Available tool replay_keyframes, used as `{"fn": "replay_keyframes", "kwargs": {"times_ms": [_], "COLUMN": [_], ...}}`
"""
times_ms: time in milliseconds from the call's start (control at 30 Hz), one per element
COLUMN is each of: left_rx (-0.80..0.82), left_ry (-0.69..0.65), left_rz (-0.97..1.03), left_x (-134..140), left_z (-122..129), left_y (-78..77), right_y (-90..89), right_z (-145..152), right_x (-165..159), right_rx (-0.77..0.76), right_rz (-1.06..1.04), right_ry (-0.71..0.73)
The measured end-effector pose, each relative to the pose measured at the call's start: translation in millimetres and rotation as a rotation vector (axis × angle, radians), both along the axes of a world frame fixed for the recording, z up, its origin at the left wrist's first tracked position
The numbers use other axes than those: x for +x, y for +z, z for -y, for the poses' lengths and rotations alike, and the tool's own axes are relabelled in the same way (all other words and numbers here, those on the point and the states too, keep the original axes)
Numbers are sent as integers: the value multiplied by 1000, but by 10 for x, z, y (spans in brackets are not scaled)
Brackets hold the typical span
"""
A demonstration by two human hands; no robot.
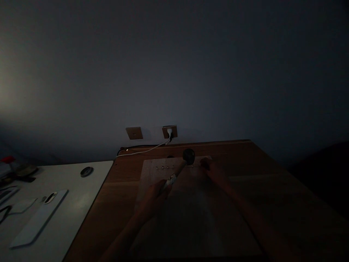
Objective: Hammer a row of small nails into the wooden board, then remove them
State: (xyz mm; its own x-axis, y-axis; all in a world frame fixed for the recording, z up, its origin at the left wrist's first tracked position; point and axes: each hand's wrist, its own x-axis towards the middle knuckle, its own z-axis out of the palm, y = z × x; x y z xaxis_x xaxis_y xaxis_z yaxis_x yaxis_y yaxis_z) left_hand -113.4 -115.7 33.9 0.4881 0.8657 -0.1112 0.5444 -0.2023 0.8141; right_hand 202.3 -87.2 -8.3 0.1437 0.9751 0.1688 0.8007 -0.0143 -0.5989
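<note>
My left hand (156,196) is closed round the handle of a mallet (188,156). Its dark, rounded head points up and away to the right, above the board, and the handle has a pale patterned patch by my fingers. At the board's upper right, my right hand (208,165) has its fingers bent together; whatever is between them is lost in the dark. Below both hands lies a pale flat board (147,178). Several small nails (168,167) stand in a row near its far edge, and the row runs on past the mallet toward my right hand.
The wooden table (120,185) meets a white table (79,203) on the left, which carries a long pale slab-like device (40,220) and a round dark lid-like object (86,171). A white plug (169,131) sits in the wall socket, its cable trailing along the table's back edge. Light is dim.
</note>
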Motion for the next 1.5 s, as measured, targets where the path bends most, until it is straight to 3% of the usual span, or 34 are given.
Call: {"fn": "replay_keyframes", "kwargs": {"times_ms": [367, 567, 867, 967, 1167, 1400, 1500], "left_rx": [30, 8, 38, 153, 271, 566, 657], "left_ry": [-83, -74, -90, -89, -188, -201, -178], "left_rz": [-44, -68, -131, -265, -719, -739, -666], "left_x": [341, 376, 262, 118, -79, -47, -32], "left_z": [-87, -60, 173, 315, 487, 562, 516], "left_y": [28, -37, 97, 2, -219, -64, 175], "right_y": [-30, -35, -48, -81, -147, -191, -206], "right_z": [182, 363, 698, 972, 1410, 1506, 1487], "right_x": [198, 336, 269, 216, 220, 181, 139], "right_rx": [54, 100, 245, 251, 173, 205, 254], "right_rz": [-59, -64, -163, -195, -202, -252, -254], "right_ry": [-55, -51, -130, -151, -227, -296, -348]}}
